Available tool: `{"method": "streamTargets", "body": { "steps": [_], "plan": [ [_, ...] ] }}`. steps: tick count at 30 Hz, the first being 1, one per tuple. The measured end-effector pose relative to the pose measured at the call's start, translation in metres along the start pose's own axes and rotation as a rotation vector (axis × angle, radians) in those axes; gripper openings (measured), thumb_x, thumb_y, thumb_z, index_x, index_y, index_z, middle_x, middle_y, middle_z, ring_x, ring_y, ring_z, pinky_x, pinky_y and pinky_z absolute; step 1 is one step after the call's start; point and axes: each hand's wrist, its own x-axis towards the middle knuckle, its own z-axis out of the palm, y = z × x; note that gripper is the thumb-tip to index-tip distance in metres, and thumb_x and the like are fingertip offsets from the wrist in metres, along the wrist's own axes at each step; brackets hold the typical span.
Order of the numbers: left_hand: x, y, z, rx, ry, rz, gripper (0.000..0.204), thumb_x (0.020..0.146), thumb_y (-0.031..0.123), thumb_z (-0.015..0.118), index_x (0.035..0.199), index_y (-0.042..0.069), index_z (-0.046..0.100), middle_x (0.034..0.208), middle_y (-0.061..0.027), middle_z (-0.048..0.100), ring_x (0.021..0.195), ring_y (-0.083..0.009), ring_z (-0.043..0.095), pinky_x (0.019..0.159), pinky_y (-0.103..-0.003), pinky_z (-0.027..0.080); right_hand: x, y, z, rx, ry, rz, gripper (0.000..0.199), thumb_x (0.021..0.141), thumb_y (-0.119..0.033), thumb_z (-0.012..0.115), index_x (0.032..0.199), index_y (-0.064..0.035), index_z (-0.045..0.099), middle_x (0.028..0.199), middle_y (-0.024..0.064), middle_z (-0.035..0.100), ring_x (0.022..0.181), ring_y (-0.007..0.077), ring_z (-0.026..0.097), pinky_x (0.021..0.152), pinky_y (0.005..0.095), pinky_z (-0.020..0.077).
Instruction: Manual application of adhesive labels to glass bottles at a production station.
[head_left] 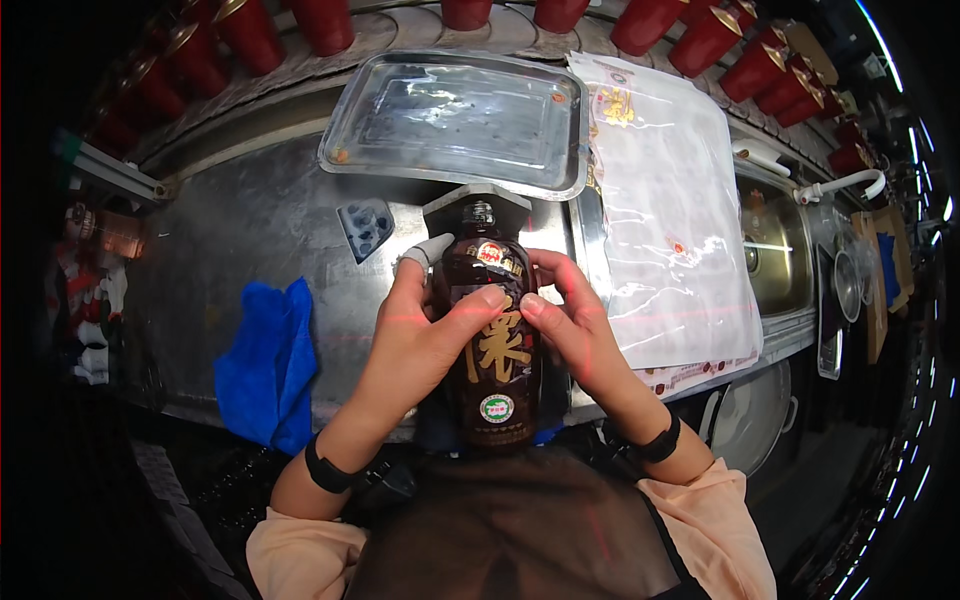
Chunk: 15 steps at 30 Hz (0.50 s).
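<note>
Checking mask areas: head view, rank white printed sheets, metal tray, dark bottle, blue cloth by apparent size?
1. White printed sheets
2. Metal tray
3. Dark bottle, whole outline, partly covered
4. Blue cloth

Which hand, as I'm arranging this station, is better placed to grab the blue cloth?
Probably the left hand: the blue cloth lies on its side; the right hand is across the bottle.

"Any writing on the bottle [496, 372]?"
"Big gold characters [505, 345], a round red badge [490, 253] above, a green-and-white emblem [497, 408] below (its print too small to read)."
"And the white sheets [670, 180]?"
"Gold lettering [617, 107], small red marks [679, 247]."
</note>
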Motion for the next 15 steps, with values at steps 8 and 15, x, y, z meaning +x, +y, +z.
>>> {"method": "streamTargets", "body": {
  "steps": [8,15],
  "plan": [
    [-0.001,0.0,0.0,0.0,-0.022,0.01,0.07,0.086,0.017,0.074,0.138,-0.007,0.034,0.114,-0.0145,0.062,0.103,-0.0165,0.062,0.086,-0.03,0.052,0.0,0.008,-0.003,-0.041,-0.028,-0.062,0.047,0.097,-0.016,0.06,0.138,-0.0033,0.039,0.108,0.0038,0.044,0.089,0.0083,0.06,0.077,0.0213,0.049],
    [-0.012,-0.002,-0.011,0.008,-0.103,-0.01,0.082,0.087,0.02,0.074,0.146,-0.003,0.023,0.128,-0.0204,0.055,0.118,-0.0233,0.056,0.098,-0.035,0.046,-0.013,0.008,-0.007,-0.111,0.022,-0.055,0.061,0.093,-0.021,0.068,0.143,-0.0021,0.039,0.114,0.0072,0.048,0.076,0.0051,0.054,0.065,0.0191,0.0461]
  ]
}}
